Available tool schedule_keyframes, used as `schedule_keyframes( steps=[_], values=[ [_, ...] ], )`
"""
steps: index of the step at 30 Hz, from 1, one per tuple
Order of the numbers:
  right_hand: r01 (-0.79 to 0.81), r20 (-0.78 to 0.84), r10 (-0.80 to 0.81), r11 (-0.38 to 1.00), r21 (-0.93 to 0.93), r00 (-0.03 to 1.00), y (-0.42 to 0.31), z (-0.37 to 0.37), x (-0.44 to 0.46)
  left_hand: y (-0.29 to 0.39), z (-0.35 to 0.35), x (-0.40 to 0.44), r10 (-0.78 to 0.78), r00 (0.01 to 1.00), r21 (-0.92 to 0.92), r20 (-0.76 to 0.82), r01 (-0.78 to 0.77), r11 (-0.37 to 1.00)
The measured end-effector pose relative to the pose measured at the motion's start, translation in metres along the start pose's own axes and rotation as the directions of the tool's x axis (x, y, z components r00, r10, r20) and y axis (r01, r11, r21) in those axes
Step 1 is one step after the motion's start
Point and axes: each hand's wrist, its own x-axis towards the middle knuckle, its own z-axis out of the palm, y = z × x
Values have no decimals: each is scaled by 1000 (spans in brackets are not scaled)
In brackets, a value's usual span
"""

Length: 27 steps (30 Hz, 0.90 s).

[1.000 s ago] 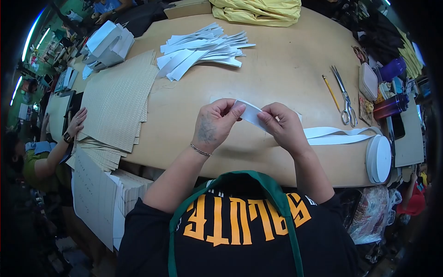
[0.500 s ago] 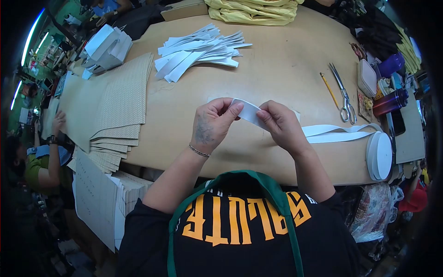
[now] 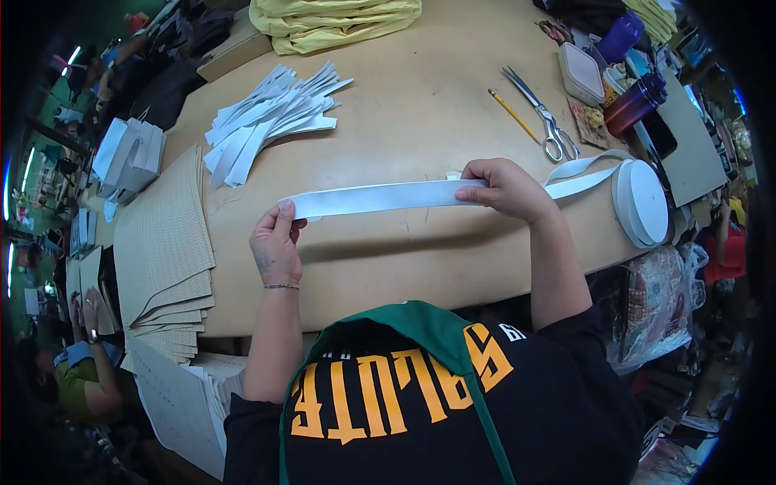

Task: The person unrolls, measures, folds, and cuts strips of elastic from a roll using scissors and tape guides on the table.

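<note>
- Here's the left hand [image 3: 275, 245], left of centre, thumb and fingers pinching one end of a white strip [image 3: 388, 199]!
- Over to the right hand [image 3: 508, 192], right of centre, and it's clamped on that strip too, thumb on top.
- The strip itself spans mid-frame, stretched nearly straight above the table [image 3: 436, 279], shadow underneath.
- Beyond the right wrist, white band leads to a roll [image 3: 647, 202] at the right of the frame.
- Upper right: scissors [image 3: 556, 139] beside a yellow pencil [image 3: 515, 115].
- Upper left: a heap of white strips [image 3: 271, 117].
</note>
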Motion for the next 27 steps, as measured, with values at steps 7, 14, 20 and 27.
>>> schedule_keyframes(
  steps=[7, 14, 20, 27],
  values=[
    [-161, -84, 144, 953, -258, 986, 35, 21, 6, -36, -4, 1, -20, 999, 125, 27, 16, 992],
    [-286, -148, 245, 824, -490, 958, 31, 6, 17, -35, 17, 1, -77, 994, 271, 73, 54, 961],
    [262, -173, -426, 778, -571, 888, -20, 63, 36, -22, 28, -8, 278, 920, 381, 277, -371, 847],
    [297, 9, -326, 875, 383, 945, -42, 111, 77, -7, 22, -12, 102, 962, 269, 254, -171, 948]
  ],
)
